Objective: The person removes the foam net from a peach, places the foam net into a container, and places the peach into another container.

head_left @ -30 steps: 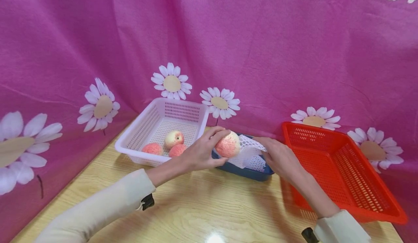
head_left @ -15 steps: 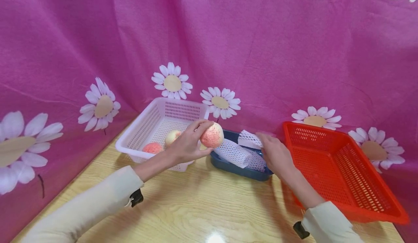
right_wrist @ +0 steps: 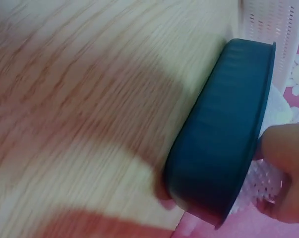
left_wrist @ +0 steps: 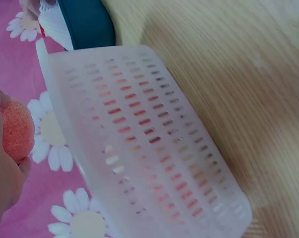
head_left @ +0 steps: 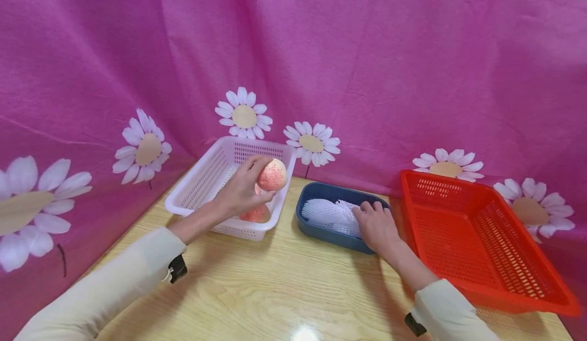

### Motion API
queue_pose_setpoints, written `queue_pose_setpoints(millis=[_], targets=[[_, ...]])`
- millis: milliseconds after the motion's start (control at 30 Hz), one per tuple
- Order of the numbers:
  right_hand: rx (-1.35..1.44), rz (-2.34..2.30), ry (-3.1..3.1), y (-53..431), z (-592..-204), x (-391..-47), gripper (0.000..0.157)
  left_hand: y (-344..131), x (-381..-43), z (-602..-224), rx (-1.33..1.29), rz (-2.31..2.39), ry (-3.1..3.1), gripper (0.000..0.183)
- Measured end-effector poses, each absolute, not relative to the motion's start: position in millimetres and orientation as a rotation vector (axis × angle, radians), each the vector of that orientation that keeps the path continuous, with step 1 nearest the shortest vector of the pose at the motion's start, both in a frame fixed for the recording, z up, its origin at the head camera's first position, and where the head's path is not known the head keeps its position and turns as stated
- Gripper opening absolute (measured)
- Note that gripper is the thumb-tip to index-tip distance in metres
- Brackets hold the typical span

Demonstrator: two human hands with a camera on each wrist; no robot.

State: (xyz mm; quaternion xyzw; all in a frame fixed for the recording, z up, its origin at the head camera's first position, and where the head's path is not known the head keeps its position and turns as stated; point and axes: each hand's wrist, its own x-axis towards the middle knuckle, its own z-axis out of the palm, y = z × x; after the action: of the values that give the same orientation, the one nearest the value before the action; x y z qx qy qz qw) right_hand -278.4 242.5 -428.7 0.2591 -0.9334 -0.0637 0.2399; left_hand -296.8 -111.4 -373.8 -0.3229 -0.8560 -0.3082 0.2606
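My left hand (head_left: pixel 245 185) grips a pink and cream peach (head_left: pixel 273 174) over the right side of the white basket (head_left: pixel 183 210). In the left wrist view, its fingers and thumb curl round that peach (left_wrist: pixel 16 131) at the left edge. More peaches (head_left: pixel 256 213) lie inside the basket, partly hidden by the hand. White foam fruit nets (head_left: pixel 323 211) fill the dark blue bin (head_left: pixel 337 238). Over its right end is my right hand (head_left: pixel 378 229), fingertips bent down at a net. The right wrist view has white mesh (right_wrist: pixel 261 183) between thumb and finger; whether they pinch it is unclear.
A large red basket (head_left: pixel 451 249) stands to the right of the blue bin. All the containers rest on a light wooden table (head_left: pixel 257 285). A purple cloth (head_left: pixel 367 76) printed with white flowers rises behind and at the left.
My left hand has carried the peach leftward from the nets to above the white basket. My right hand has lowered the net it held up into the blue bin.
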Motion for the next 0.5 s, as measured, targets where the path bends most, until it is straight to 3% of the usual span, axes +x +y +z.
queue_pose_setpoints(millis=[133,300,433,500], targets=[[0.727,-0.107,-2.689,242,-427,-281,0.027,-120,-299,-377,-0.846,-0.836,-2.343,0.074],[0.674,0.175,-2.968,243,-425,-287,0.011,-129,-302,-381,-0.823,-0.831,-2.360,0.074],[0.563,0.313,-3.122,245,-425,-289,0.016,-135,-305,-384,-0.799,-0.820,-2.386,0.075],[0.530,0.358,-3.153,245,-426,-289,0.026,-138,-306,-386,-0.785,-0.831,-2.409,0.076]])
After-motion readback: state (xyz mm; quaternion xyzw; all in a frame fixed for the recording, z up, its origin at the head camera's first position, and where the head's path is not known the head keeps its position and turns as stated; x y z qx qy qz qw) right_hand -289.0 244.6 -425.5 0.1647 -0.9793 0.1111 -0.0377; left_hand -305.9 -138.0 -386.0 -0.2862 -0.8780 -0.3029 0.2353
